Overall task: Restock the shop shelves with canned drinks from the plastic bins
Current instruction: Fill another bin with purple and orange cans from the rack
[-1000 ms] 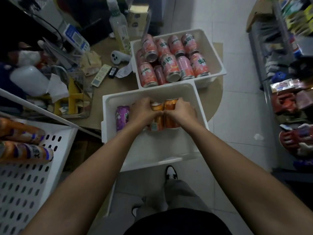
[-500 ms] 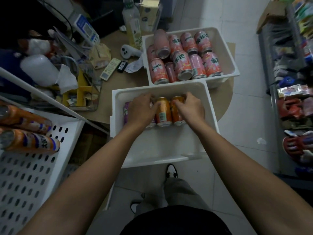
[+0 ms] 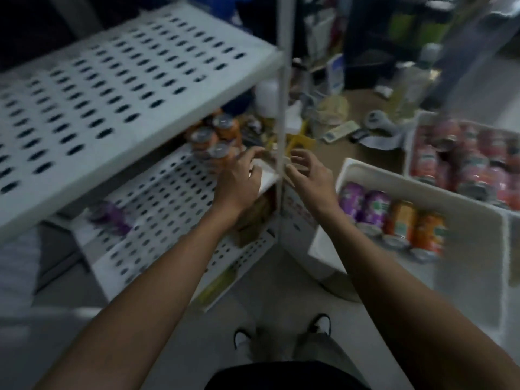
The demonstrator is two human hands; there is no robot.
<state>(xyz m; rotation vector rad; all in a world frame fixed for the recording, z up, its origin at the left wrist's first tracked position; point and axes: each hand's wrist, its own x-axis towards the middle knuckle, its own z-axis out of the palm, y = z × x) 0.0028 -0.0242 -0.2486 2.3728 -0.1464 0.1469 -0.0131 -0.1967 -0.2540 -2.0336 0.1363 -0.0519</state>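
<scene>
Left hand (image 3: pixel 241 175), right hand (image 3: pixel 311 178): both empty, fingers loosely curled, flanking post (image 3: pixel 281 108). Cans (image 3: pixel 399 218) in near bin (image 3: pixel 365 170), right; some on lower shelf (image 3: pixel 168 198). Likely rigid, heavy, slick: grasp round body.

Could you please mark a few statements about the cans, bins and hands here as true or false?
1. The right hand holds an orange can. False: it is open and holds nothing.
2. The nearer bin holds two purple cans and two orange cans. True.
3. A lone purple can lies on its side on the lower shelf. True.
4. The shelved orange cans lie flat. False: they stand upright.
5. The farther bin holds green cans. False: its pink cans fill it.
</scene>
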